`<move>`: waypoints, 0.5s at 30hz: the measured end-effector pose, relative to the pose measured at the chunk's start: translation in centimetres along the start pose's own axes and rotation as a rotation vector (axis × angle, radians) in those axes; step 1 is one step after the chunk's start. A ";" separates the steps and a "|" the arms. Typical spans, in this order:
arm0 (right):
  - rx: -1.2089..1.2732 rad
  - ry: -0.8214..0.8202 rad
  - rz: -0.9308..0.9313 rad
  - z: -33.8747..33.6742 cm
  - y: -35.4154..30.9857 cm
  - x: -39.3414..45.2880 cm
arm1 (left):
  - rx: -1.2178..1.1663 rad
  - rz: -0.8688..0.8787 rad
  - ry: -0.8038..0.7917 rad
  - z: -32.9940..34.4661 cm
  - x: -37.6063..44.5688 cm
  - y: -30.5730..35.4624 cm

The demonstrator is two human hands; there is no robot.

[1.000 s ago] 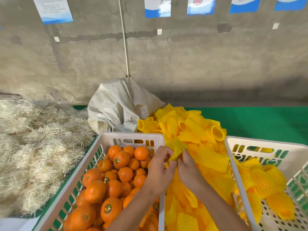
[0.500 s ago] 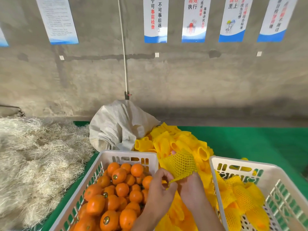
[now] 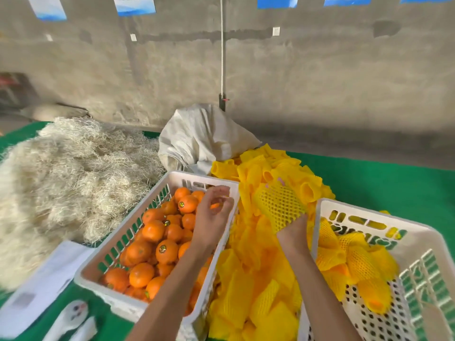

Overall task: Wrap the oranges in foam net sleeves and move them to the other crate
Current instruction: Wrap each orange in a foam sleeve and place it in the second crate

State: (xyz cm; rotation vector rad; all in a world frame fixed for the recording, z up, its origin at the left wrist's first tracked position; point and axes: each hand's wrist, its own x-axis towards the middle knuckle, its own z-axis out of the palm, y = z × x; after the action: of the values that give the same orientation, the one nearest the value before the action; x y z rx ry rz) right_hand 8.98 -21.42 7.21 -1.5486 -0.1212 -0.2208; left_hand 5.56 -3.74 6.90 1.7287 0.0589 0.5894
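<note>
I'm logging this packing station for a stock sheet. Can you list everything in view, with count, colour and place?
left crate: one, white, centre-left, full of oranges
oranges: many, orange, unwrapped, in the left crate
right crate: one, white, right
wrapped oranges: several, in yellow netting, in the right crate
loose foam net sleeves: a large heap, yellow, between the crates
held foam net sleeve: one, yellow, above the heap
sack: one, off-white, behind the left crate
straw-like fibre pile: one, pale, left
green mat: one, underneath everything
wall posters: several, blue-white, top edge
left hand: fingers loosely curled above the oranges
right hand: grip inside the held sleeve
</note>
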 end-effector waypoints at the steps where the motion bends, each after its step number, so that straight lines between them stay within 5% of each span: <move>1: 0.007 -0.025 -0.021 -0.1 -0.2 -0.5 | 0.024 -0.007 0.030 -0.9 -0.1 -0.4; 6: 0.046 -0.100 -0.051 0.0 0.8 -1.4 | 0.186 -0.109 0.049 -5.7 0.5 -2.8; 12: 0.021 -0.129 -0.037 2.6 2.2 -2.1 | 1.023 -0.548 -0.557 -10.3 0.0 -7.1; 15: 0.018 -0.154 -0.059 4.1 3.2 -2.9 | 0.998 -0.481 -0.476 -11.1 -0.3 -7.7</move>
State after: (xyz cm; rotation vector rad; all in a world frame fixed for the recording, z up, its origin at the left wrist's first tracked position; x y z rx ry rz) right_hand 7.13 -17.09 3.54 -1.5440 -0.2898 -0.1463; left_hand 2.85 8.13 1.00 2.6479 0.4812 -0.2975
